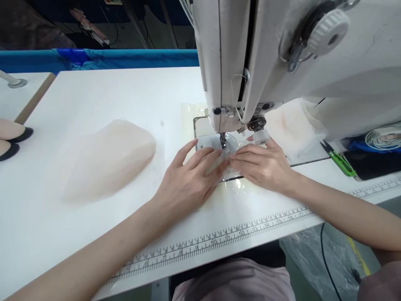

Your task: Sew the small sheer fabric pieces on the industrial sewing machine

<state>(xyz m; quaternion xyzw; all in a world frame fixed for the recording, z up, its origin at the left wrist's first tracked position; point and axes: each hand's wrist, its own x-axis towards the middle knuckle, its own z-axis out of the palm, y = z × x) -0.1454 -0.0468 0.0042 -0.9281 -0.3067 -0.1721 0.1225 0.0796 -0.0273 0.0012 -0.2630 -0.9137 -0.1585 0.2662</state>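
At the sewing machine (224, 142), both bare hands lie close to the needle and presser foot. My left hand (189, 177) rests on the machine bed, left of and in front of the foot, its fingers spread and its thumb reaching toward my right fingertips. My right hand (265, 165) is just right of the foot, fingers bunched together with the tips meeting near the left thumb. Whatever is between those tips is too small or sheer to make out. A sheer pale, rounded piece of fabric (109, 161) lies on the white table to the left.
More sheer pale fabric (290, 125) lies under the machine arm. Green thread snips (341, 161) and a coiled white cable (384, 138) are at the right. A printed ruler (213, 242) runs along the table's front edge. Two beige things with black tips (14, 140) show at the left edge.
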